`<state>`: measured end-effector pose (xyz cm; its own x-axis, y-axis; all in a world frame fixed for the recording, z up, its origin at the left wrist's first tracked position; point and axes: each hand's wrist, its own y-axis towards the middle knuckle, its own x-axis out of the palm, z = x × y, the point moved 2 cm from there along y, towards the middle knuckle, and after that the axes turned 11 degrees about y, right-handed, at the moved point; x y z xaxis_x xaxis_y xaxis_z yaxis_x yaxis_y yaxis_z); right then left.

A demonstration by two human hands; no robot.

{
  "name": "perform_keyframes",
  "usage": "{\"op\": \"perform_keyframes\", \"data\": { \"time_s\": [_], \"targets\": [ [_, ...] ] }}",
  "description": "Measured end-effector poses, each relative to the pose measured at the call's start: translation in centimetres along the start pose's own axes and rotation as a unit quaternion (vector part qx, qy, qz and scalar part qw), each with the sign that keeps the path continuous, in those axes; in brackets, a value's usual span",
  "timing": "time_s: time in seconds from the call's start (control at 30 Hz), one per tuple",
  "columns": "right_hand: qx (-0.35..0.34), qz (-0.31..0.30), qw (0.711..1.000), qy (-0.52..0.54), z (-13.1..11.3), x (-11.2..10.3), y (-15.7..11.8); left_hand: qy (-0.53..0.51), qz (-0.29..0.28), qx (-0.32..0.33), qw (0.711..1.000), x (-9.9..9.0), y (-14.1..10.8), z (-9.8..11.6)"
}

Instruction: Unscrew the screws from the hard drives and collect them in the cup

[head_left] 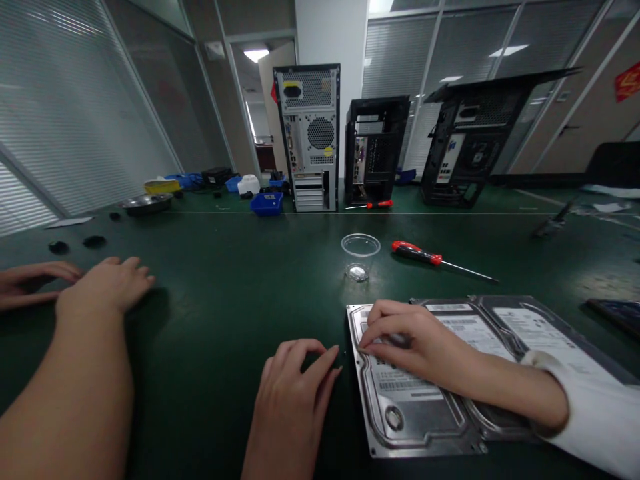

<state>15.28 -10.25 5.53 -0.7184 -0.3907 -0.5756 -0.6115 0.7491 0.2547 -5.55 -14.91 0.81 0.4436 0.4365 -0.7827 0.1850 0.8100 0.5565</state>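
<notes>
My left hand hangs over the green table just left of the hard drives. Its fingers are curled, thumb and index tips slightly apart, and nothing shows between them. My right hand reaches across the nearest hard drive, thumb and index tips pinched at its upper left edge; whatever they hold is too small to tell. A second hard drive lies to the right, partly under my forearm. Beyond the drives are a small clear dish, a clear plastic ring and a red and black screwdriver.
Another person's hands rest on the table at the left. Computer cases stand along the back, near a blue tray, a metal bowl and another screwdriver. A dark flat object lies at the right edge.
</notes>
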Motion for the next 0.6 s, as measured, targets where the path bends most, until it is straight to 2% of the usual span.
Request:
{"op": "perform_keyframes", "data": {
  "time_s": [0.1, 0.2, 0.37, 0.47, 0.6],
  "targets": [
    [-0.007, 0.004, 1.0, 0.0, -0.1, 0.0, 0.0, 0.01, 0.029, 0.007, 1.0, 0.4, 0.4, 1.4],
    [-0.012, 0.004, 1.0, -0.003, -0.2, 0.0, -0.1, 0.047, 0.008, 0.025, 0.999, 0.7, 0.7, 2.3],
    [-0.026, 0.007, 1.0, -0.006, -0.2, -0.1, 0.0, 0.102, -0.029, 0.073, 0.992, 1.1, 0.6, 1.4],
    [-0.026, 0.005, 1.0, -0.005, -0.1, -0.1, 0.0, 0.127, -0.033, 0.106, 0.986, 1.1, 0.2, 0.9],
    [-0.022, 0.003, 1.0, 0.004, -0.1, -0.1, 0.0, 0.137, -0.022, 0.113, 0.984, 0.6, -0.3, 0.6]
  ]
}}
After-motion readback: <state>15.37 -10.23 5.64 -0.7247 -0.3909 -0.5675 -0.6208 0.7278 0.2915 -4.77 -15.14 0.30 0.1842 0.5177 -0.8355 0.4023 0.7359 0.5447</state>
